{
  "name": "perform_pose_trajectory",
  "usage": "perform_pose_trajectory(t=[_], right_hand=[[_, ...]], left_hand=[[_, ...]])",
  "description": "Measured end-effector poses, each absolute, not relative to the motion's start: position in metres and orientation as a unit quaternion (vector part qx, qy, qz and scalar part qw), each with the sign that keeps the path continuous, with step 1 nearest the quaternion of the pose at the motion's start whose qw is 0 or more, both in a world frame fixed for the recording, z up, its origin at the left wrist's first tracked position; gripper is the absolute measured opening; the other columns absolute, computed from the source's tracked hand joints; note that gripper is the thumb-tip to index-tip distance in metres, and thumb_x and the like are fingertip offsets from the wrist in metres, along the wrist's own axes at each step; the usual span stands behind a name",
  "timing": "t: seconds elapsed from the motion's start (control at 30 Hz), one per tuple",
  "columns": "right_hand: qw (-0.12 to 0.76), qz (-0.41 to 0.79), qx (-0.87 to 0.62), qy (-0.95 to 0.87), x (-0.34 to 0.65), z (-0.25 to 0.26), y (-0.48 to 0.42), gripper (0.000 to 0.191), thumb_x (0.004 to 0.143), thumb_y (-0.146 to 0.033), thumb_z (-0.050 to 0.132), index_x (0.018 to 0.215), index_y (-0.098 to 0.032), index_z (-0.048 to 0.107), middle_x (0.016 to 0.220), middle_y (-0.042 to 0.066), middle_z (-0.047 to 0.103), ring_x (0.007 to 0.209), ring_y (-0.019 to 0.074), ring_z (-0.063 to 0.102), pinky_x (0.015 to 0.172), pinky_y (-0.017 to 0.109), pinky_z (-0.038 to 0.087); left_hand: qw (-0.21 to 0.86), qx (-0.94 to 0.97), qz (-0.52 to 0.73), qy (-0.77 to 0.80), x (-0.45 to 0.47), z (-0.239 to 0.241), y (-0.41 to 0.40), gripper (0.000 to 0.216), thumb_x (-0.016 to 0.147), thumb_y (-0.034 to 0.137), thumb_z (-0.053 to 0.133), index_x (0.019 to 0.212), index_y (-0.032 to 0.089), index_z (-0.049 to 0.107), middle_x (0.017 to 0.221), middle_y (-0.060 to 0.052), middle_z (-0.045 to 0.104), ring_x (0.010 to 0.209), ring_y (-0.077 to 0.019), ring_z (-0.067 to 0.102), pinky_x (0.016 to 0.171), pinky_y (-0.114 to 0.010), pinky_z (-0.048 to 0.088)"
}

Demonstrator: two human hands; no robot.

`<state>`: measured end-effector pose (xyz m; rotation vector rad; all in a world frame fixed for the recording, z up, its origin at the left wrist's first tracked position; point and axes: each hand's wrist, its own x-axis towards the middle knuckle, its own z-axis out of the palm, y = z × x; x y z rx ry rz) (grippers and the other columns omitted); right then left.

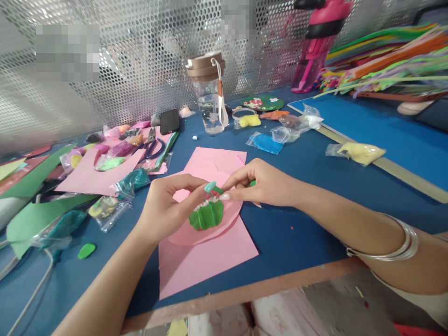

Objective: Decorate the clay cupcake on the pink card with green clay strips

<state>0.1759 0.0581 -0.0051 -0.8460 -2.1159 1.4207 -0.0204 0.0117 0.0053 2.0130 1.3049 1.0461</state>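
A clay cupcake-like shape with a ridged green lower part (206, 215) and a white and red band above it lies on a round pink paper (229, 217). Over its upper edge, my left hand (171, 200) is closed, thumb and bent fingers meeting at the left end of a thin green clay strip (218, 189). My right hand (261, 182) pinches the strip's other end from the right. More green clay shows under its curled fingers. Beneath the round paper is a larger pink sheet (206, 270). My fingers partly hide the top of the shape.
On the left are scissors (154, 148), bagged clay (133, 183), green paper (42, 221) and a flat green clay piece (87, 251). Behind stand a clear tumbler (210, 102) and a pink bottle (313, 56). More clay packets (266, 142) and a blue board (392, 140) lie right.
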Motion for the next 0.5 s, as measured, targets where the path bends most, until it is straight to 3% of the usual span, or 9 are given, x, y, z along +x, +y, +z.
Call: perform_pose_trajectory(t=[0.27,0.5], right_hand=[[0.203,0.522,-0.337,-0.757,0.1750,-0.0049,0.0598,0.025,0.076,-0.028,0.059,0.088,-0.009,0.070,0.049,-0.004,0.048,0.035,0.0034,0.038,0.034,0.016,0.030],[0.192,0.510,-0.346,-0.764,0.1767,-0.0040,0.0596,0.027,0.075,-0.034,0.063,0.074,-0.008,0.070,0.039,-0.006,0.041,0.035,0.0032,0.036,0.036,0.016,0.025]], left_hand=[[0.231,0.737,0.393,0.499,-0.0204,0.0060,0.0134,0.014,0.076,0.027,0.062,0.074,0.017,0.071,0.069,-0.002,0.070,0.058,-0.0105,0.062,0.053,-0.017,0.047],[0.218,0.741,0.377,0.511,-0.0186,0.0094,0.0119,0.015,0.075,0.025,0.060,0.068,0.015,0.069,0.064,-0.002,0.068,0.056,-0.0103,0.059,0.054,-0.018,0.047]])
